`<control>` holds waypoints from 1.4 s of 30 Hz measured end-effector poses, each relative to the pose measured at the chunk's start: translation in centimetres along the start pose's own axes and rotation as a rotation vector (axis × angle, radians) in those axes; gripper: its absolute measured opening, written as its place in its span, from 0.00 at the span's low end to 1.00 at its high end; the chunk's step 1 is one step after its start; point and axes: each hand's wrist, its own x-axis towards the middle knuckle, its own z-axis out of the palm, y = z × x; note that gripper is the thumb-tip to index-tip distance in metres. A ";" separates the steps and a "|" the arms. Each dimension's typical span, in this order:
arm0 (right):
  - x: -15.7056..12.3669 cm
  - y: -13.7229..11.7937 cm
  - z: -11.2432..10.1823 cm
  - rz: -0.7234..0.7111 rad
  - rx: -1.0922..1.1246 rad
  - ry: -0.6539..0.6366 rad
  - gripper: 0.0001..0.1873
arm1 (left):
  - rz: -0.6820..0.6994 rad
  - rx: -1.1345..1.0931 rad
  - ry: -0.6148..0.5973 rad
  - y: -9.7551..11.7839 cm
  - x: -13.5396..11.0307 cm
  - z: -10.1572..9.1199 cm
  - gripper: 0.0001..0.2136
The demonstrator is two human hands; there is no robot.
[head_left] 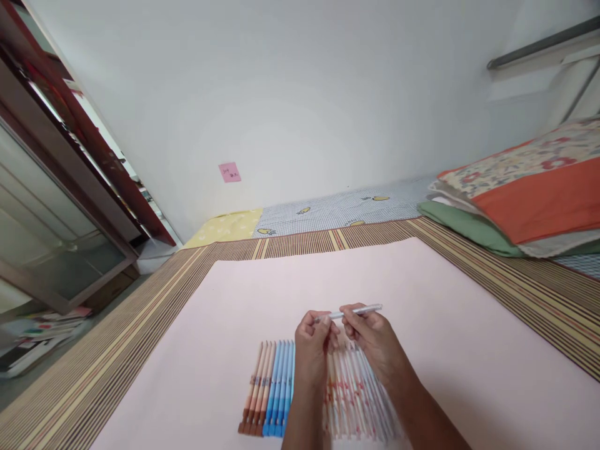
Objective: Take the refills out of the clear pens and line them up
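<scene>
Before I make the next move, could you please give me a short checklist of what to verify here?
1. Pen held in both hands: ok, the left hand and right hand both grip it.
2. Brown pens side by side: ok.
3. Blue pens beside the brown ones: ok.
4. Whole row in sight: not ok, the left forearm blocks part of it.
5. Number of pale pens: cannot tell, they blur together.
6. Pink sheet under the pens: ok.

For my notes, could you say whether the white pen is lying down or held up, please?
Held up: left hand and right hand grip the white pen.
</scene>
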 end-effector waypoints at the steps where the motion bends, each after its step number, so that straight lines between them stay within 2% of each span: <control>1: -0.1 -0.1 0.1 0.003 -0.001 -0.009 0.23 | -0.013 0.015 0.009 -0.1 0.0 0.0 0.20; 5: -0.1 -0.1 0.0 0.012 0.003 -0.028 0.22 | -0.042 -0.002 -0.034 -0.2 -0.1 0.0 0.27; 8: 0.0 0.2 -0.2 0.014 0.007 -0.012 0.22 | -0.021 -0.080 -0.060 -0.2 0.0 0.0 0.23; 12: 0.2 0.4 -0.5 0.022 0.005 -0.011 0.22 | -0.007 -0.048 -0.019 -0.2 0.1 0.0 0.17; 16: 0.1 0.3 -0.4 0.019 0.008 -0.029 0.21 | -0.063 0.008 -0.022 -0.1 -0.1 0.2 0.23; 20: 0.1 0.1 -0.3 0.037 0.035 -0.013 0.21 | -0.076 -0.149 -0.073 0.2 -0.3 0.5 0.22; 25: 0.3 0.5 -0.6 0.029 -0.008 0.006 0.24 | -0.115 -0.206 -0.020 -0.1 -0.2 0.3 0.18; 32: 0.4 0.8 -0.9 0.007 -0.100 -0.055 0.23 | -0.159 -0.103 0.141 -1.1 0.3 0.0 0.24; 35: 0.4 0.9 -1.1 0.006 -0.105 -0.069 0.22 | -0.136 -0.103 0.167 -1.0 0.2 0.0 0.26; 40: 0.5 0.8 -1.2 0.040 -0.045 -0.054 0.22 | -0.093 -0.280 0.051 -0.3 0.0 0.3 0.24; 42: 0.5 0.7 -1.2 0.048 -0.028 -0.054 0.22 | -0.092 -0.331 0.031 -0.3 0.0 0.2 0.21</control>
